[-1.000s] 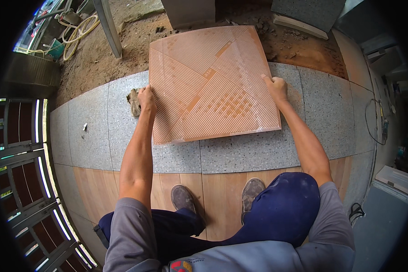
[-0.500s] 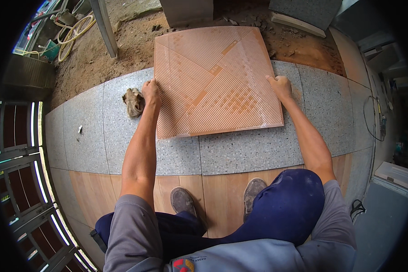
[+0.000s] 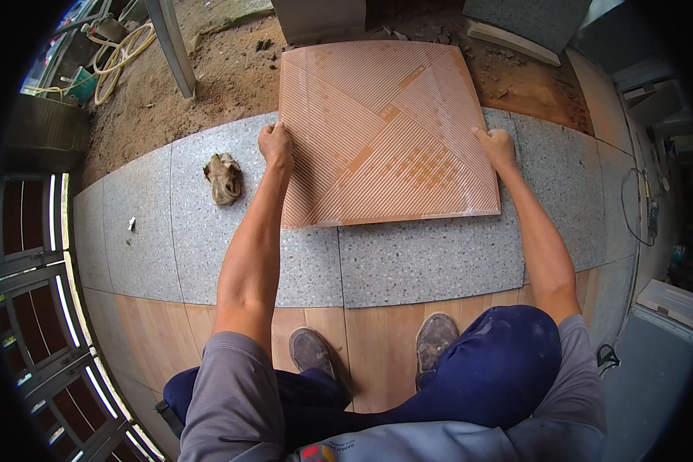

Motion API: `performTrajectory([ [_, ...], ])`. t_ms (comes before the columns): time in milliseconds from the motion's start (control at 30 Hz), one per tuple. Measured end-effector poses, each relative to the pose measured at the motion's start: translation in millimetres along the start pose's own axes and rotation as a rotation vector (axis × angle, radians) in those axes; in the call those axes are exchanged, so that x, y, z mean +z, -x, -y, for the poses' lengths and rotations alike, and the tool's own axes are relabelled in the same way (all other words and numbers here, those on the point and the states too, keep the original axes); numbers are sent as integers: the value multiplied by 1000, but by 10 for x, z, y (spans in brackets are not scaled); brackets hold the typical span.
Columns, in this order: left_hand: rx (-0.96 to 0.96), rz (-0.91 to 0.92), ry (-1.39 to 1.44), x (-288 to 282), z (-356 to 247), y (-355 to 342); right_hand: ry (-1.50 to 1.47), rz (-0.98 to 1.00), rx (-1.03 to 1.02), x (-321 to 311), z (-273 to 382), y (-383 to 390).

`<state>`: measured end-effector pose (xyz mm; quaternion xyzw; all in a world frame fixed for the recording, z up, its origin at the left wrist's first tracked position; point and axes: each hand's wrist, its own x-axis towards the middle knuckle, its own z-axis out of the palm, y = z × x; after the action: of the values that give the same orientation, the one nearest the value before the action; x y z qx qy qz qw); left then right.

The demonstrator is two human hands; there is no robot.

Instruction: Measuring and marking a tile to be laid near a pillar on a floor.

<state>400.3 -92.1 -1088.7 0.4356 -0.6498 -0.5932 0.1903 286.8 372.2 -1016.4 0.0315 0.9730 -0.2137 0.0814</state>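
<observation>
A large square tile (image 3: 362, 162) with a ribbed, terracotta-coloured face turned up is held between my two hands. My left hand (image 3: 276, 146) is closed on its left edge, and my right hand (image 3: 497, 146) grips the right edge, thumb on the top face. Beneath it, partly covered, lie grey speckled tiles (image 3: 431, 266). The tile's far part overlaps the bare soil; how high it hangs above the floor I cannot tell. A crumpled, dirty brown rag (image 3: 222, 179) lies on the speckled tiles, left of my left hand.
Wood-look floor (image 3: 381, 362) lies under my shoes. Beyond the speckled tiles is bare soil (image 3: 231, 77) with a metal post (image 3: 171, 50). A coiled hose (image 3: 119, 61) lies far left, a metal gate (image 3: 35, 292) stands at left. Grey blocks (image 3: 319, 19) stand at the back.
The tile has shifted to the right in the view, with both hands still on its edges. More floor shows between the rag and my left hand.
</observation>
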Motion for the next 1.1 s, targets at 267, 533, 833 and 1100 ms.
performTrajectory([
  [267,9,3,30,102,118,-22,12,-72,-44,24,-107,-36],
  [533,23,10,-79,66,106,7,99,-5,3,36,-10,13],
  [833,86,-19,-129,68,-9,99,88,-12,10,46,1,6],
  [1100,91,-22,-58,292,-89,244,92,-55,-11,-109,-283,-59],
])
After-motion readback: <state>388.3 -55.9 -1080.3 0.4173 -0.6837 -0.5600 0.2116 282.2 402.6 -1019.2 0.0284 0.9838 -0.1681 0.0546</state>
